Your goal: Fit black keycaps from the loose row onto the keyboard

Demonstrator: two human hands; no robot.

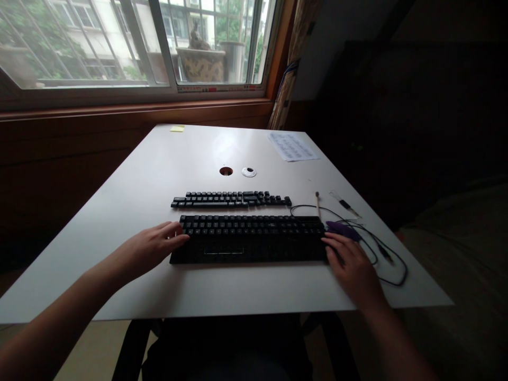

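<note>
Forearms [79,304], left grip [161,243], right grip [351,262], black keyboard [270,250] between both.

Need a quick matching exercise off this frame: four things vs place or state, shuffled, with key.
Things
1. Keyboard
2. Note
3. Papers
4. Cable

Places and states
A. Looped, near the table's right edge
B. Yellow, at the table's far left corner
C. Between the left hand and the right hand
D. Flat, at the table's far right

Pairs: 1-C, 2-B, 3-D, 4-A
</note>
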